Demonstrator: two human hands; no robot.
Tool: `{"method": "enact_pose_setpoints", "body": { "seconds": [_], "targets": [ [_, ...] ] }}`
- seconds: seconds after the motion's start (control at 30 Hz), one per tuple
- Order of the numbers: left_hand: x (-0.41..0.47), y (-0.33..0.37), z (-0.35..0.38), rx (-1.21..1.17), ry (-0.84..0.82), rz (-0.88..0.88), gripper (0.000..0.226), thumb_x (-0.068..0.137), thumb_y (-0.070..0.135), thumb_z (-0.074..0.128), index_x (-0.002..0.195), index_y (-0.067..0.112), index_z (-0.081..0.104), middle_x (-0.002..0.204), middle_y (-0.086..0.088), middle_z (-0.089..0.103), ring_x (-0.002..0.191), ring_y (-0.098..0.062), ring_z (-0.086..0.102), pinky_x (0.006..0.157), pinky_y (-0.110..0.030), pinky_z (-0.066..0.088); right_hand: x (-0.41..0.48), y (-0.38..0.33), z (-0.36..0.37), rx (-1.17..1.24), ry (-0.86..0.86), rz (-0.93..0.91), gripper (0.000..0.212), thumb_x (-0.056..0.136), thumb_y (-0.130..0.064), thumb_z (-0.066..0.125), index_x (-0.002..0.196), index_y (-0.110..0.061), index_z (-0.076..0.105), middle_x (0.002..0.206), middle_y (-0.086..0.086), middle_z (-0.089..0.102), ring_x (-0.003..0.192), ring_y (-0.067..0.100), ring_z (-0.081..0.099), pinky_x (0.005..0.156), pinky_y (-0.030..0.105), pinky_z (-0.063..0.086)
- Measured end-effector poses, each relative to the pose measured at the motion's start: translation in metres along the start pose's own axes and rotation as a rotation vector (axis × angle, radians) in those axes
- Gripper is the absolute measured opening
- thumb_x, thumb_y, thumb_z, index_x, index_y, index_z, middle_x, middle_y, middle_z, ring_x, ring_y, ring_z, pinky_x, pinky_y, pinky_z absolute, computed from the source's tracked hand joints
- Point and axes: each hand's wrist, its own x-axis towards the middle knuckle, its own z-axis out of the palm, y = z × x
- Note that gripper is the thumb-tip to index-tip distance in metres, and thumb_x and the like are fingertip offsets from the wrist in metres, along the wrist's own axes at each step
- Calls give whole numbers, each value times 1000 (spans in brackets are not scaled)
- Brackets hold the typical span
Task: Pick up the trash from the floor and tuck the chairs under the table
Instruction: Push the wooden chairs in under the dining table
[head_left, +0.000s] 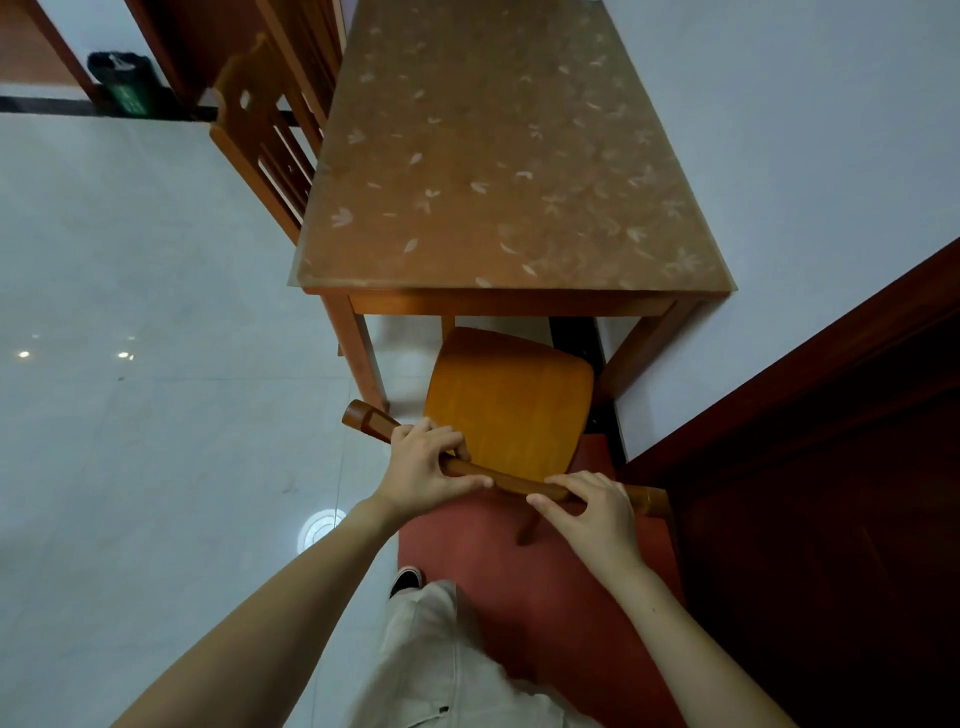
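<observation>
A wooden chair (506, 395) with an orange seat stands at the near end of the table (498, 156), its seat front just under the table's edge. My left hand (423, 470) grips the left part of the chair's curved top rail. My right hand (592, 512) grips the rail's right part. The table has a brown top under a clear flowered cover. A second wooden chair (262, 135) stands tucked along the table's left side. No trash shows on the floor.
A dark bin with a green label (124, 83) stands at the far left by the wall. A dark wooden door (831, 467) is close on the right. A red mat (545, 597) lies under my feet, with pale tiled floor (130, 312) to the left.
</observation>
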Motion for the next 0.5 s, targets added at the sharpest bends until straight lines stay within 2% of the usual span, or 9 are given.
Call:
{"method": "enact_pose_setpoints", "body": {
  "seconds": [0.17, 0.3, 0.5],
  "targets": [
    [25, -18, -17, -14, -39, 36, 50, 63, 81, 62, 70, 32, 54, 68, 21, 50, 79, 1, 40, 78, -32, 24, 20, -14, 15, -6, 37, 30, 56, 75, -82, 51, 97, -36, 74, 87, -25, 64, 89, -3, 54, 84, 18, 33],
    [40, -29, -29, -34, -73, 56, 49, 64, 80, 61, 71, 32, 55, 70, 17, 52, 77, -5, 40, 80, -35, 29, 31, -26, 23, -9, 36, 76, 56, 74, -82, 52, 98, -36, 74, 90, -24, 65, 91, -2, 55, 85, 17, 33],
    [54, -39, -30, -25, -71, 73, 48, 63, 80, 62, 70, 34, 51, 66, 17, 49, 75, -8, 41, 77, -32, 26, 42, -33, 27, -1, 55, 125, 54, 73, -79, 55, 97, -35, 76, 92, -22, 68, 94, -2, 57, 88, 11, 30]
  ]
}}
